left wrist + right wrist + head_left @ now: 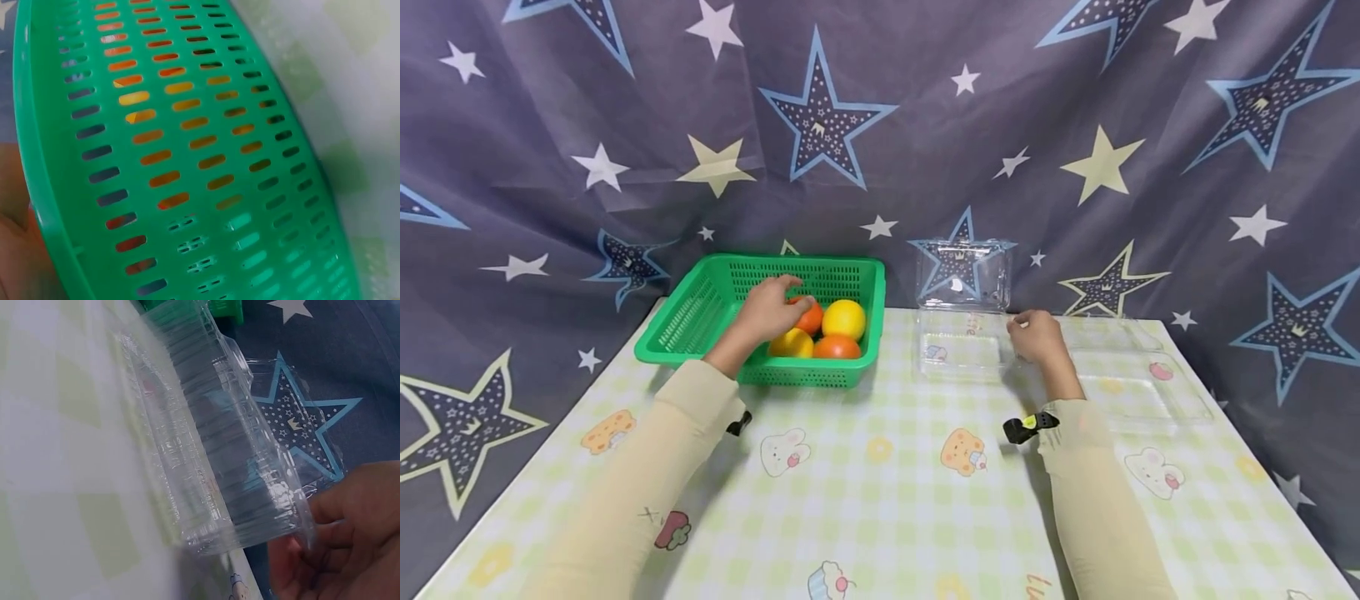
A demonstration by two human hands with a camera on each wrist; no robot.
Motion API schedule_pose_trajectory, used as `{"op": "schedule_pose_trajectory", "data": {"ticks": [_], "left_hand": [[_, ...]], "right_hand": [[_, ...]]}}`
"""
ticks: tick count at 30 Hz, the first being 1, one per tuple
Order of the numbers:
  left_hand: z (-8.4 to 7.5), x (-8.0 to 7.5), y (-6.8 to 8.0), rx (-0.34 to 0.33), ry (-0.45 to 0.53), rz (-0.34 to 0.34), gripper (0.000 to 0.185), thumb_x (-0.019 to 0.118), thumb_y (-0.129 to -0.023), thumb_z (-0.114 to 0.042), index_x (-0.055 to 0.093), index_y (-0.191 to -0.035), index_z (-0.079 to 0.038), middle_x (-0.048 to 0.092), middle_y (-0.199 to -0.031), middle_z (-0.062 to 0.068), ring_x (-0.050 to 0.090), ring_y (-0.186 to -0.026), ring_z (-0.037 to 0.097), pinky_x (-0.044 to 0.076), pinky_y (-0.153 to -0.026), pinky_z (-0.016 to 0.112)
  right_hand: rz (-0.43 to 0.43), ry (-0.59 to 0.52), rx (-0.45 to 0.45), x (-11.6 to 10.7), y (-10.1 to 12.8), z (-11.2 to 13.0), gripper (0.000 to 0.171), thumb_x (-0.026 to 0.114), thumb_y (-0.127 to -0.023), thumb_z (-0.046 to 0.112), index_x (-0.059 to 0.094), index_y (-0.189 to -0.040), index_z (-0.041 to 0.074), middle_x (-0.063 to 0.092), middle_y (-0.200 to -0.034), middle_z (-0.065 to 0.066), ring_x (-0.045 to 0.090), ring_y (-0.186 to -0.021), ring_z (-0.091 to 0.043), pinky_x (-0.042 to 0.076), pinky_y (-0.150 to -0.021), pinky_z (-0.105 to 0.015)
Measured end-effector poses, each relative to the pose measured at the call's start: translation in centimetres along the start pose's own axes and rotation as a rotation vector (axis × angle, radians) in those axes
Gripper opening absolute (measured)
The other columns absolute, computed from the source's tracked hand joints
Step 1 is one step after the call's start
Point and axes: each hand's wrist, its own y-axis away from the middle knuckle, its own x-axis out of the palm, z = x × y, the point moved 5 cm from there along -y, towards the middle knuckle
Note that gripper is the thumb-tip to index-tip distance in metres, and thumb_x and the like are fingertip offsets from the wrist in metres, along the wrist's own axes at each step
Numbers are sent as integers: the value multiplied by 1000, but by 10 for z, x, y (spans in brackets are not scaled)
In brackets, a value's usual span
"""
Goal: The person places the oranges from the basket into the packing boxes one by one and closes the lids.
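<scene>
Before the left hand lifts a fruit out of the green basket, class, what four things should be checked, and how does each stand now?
1. Left hand has a grip on the orange fruit: ok, fingers curl over it.
2. Right hand steadies the clear container: ok, fingers on its corner.
3. Container lid open: ok, it stands upright at the back.
4. Container base free of contents: ok, only the tablecloth shows through.
5. Green basket flat on the table: ok.
</scene>
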Motion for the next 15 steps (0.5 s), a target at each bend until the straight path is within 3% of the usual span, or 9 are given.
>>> {"op": "schedule_pose_trajectory", "data": {"ticks": [3, 6, 9, 15], "left_hand": [[-1, 0, -4, -13, 8, 49, 62, 55, -104, -40, 44, -152, -4, 50, -147, 24, 42, -137, 43, 38, -108, 60], [-1, 2, -8, -29, 15, 91, 63, 53, -105, -40, 41, -154, -3, 59, -134, 25, 56, -102, 37, 46, -91, 52], [1, 4, -12, -44, 15, 119, 62, 51, -106, -39, 39, -155, -2, 61, -131, 24, 52, -81, 30, 45, -81, 46], [2, 8, -17, -67, 14, 184, 62, 50, -106, -32, 35, -156, 0, 49, -148, 26, 54, -99, 33, 46, -85, 46]], "right_hand": [[6, -60, 69, 0, -2, -7, 31, 49, -101, 17, 67, -91, -6, 64, -70, -14, 55, -61, -27, 48, -71, -44], [44, -163, 146, 1, -4, -13, 30, 49, -101, 14, 63, -79, -2, 48, -48, 0, 41, -45, -17, 42, -60, -35], [80, -288, 190, 3, -6, -16, 27, 51, -102, 12, 68, -100, -9, 51, -48, 3, 43, -44, -12, 40, -53, -30], [119, -429, 221, 9, -6, -18, 33, 47, -104, 7, 58, -126, -16, 56, -59, 0, 45, -47, -9, 39, -48, -25]]}}
